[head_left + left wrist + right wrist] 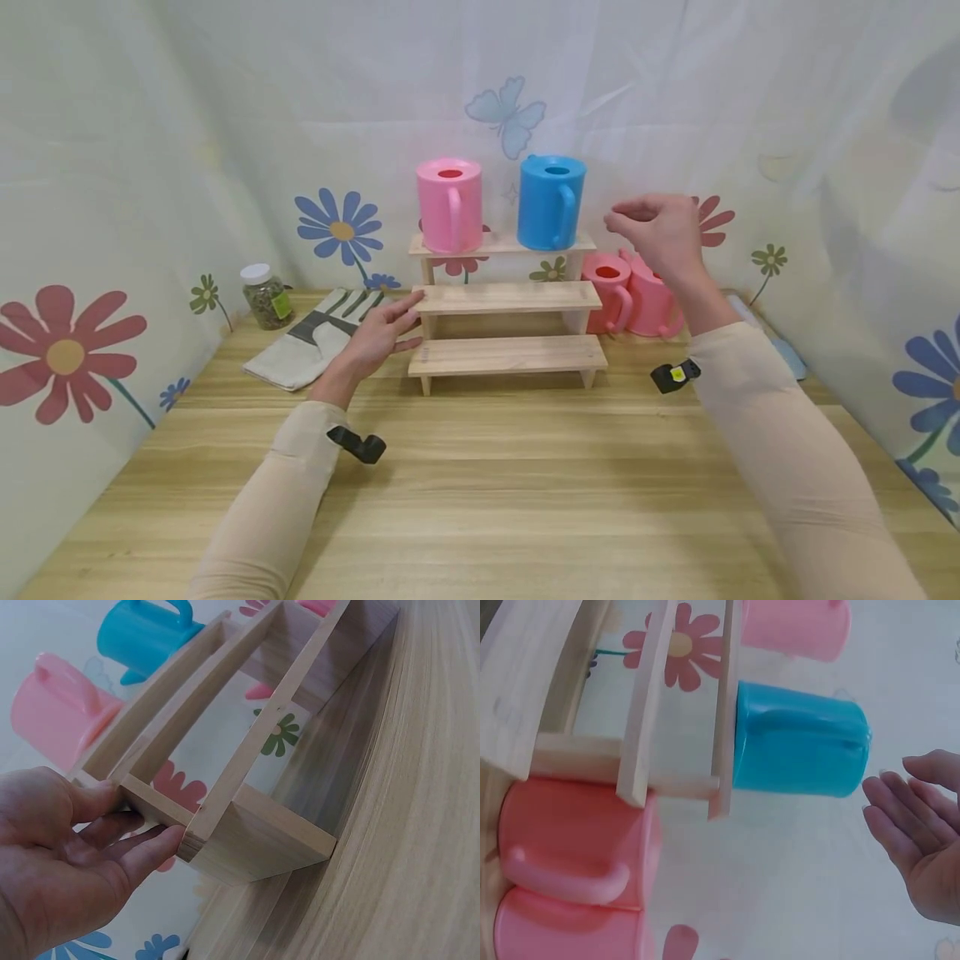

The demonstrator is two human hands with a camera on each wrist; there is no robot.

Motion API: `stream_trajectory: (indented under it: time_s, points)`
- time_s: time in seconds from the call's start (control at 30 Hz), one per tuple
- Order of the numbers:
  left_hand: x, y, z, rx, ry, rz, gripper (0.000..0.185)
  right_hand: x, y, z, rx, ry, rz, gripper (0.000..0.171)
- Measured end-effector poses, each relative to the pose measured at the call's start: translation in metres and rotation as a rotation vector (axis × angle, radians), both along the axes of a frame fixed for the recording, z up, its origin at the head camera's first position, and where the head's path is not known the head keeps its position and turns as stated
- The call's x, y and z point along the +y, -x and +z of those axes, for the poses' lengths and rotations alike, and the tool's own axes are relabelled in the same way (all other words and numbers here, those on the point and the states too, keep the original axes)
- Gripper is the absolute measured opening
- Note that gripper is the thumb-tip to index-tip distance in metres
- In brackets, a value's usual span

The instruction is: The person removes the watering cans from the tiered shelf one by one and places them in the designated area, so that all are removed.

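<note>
A small three-step wooden stand (506,354) is on the table. On its top step a pink mug (431,208) and a blue mug (536,212) stand upright, each with a handle and a round opening on top. My left hand (377,333) is at the stand's left side. In the left wrist view its fingertips (169,844) touch the wooden edges, the fingers mostly straight. My right hand (663,233) is raised just right of the blue mug, apart from it, and holds nothing. In the right wrist view its fingers (900,802) are near the mug's top end.
Two more pink mugs (609,287) stand behind the stand's right side. At the left lie grey-and-white gloves (296,354) beside a white-lidded jar (267,298). A pale blue object (789,358) lies at the right edge. A flowered curtain (360,125) hangs around the table.
</note>
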State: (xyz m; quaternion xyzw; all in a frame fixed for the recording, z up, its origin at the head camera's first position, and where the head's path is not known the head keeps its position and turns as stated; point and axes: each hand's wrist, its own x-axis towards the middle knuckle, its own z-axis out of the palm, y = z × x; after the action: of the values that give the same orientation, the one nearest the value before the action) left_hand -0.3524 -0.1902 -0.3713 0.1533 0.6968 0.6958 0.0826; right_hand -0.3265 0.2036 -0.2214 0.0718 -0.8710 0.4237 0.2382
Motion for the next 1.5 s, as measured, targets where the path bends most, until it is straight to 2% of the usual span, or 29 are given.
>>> stream_trajectory:
  time_s: [0.1,0.33,0.53,0.7,0.9,1.2,1.37,1.5]
  points:
    - [0.0,-0.001,0.0,0.002,0.0,0.004,0.043,-0.011,0.005,0.004,0.017,0.027,0.013,0.05]
    - [0.0,0.0,-0.001,0.01,0.013,0.013,0.042,-0.034,0.02,0.009,-0.07,0.074,0.009,0.05]
    - [0.0,-0.001,0.0,0.011,0.023,0.018,0.043,-0.048,0.032,0.009,-0.095,0.104,0.047,0.051]
    - [0.0,-0.005,0.006,-0.003,0.009,-0.003,0.044,-0.056,0.043,0.008,-0.133,0.131,0.038,0.056]
    - [0.002,-0.014,0.015,-0.025,0.009,-0.028,0.045,-0.067,0.049,0.005,-0.161,0.26,-0.004,0.06]
    - [0.002,-0.014,0.015,-0.014,0.014,-0.033,0.045,-0.07,0.053,0.001,-0.157,0.565,-0.004,0.048]
    - [0.003,-0.014,0.015,-0.017,0.011,-0.031,0.045,-0.069,0.054,0.0,-0.161,0.614,-0.035,0.044]
    - [0.003,-0.015,0.016,-0.016,0.005,-0.026,0.045,-0.067,0.054,0.0,-0.15,0.633,-0.026,0.039]
